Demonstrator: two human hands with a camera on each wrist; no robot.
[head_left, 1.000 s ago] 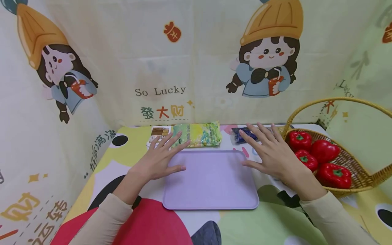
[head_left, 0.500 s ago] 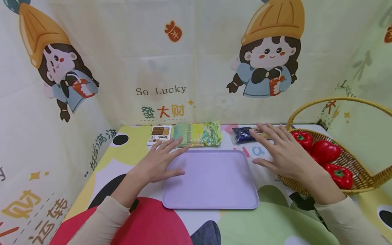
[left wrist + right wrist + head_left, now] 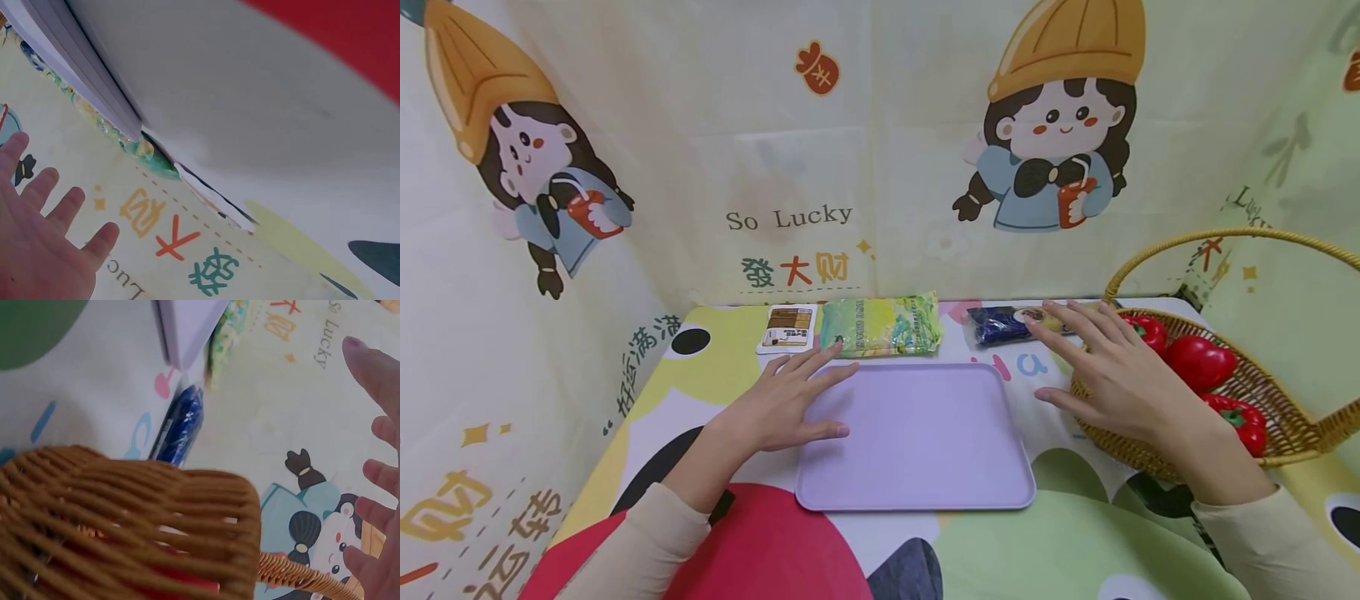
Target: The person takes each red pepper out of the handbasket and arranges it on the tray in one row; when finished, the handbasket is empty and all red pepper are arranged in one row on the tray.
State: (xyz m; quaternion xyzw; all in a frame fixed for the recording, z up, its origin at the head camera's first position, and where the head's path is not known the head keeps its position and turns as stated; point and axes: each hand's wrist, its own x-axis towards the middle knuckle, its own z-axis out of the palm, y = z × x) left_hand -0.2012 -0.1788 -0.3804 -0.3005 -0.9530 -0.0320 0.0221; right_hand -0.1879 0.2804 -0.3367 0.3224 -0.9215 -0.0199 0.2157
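In the head view my left hand (image 3: 778, 407) hovers with spread fingers over the left edge of a lilac tray (image 3: 913, 442), holding nothing. My right hand (image 3: 1123, 379), its fingers spread too, is in the air by the near left side of a wicker basket (image 3: 1288, 417). Red bell peppers (image 3: 1198, 363) lie in that basket, partly hidden by this hand. Behind its fingertips is a dark blue packet (image 3: 996, 326), its right end covered. The right wrist view shows the basket's woven wall (image 3: 125, 512) close up, apart from the fingers.
A green and yellow packet (image 3: 883, 327) lies behind the tray, next to a white card-like pack with a brown picture (image 3: 787, 328). The basket's tall handle (image 3: 1240, 234) arches up at the right. A printed cloth (image 3: 910, 167) hangs behind the table.
My right hand has moved right, from above the tray's right side to the basket, uncovering more of the blue packet. My left hand has shifted only slightly down and left.
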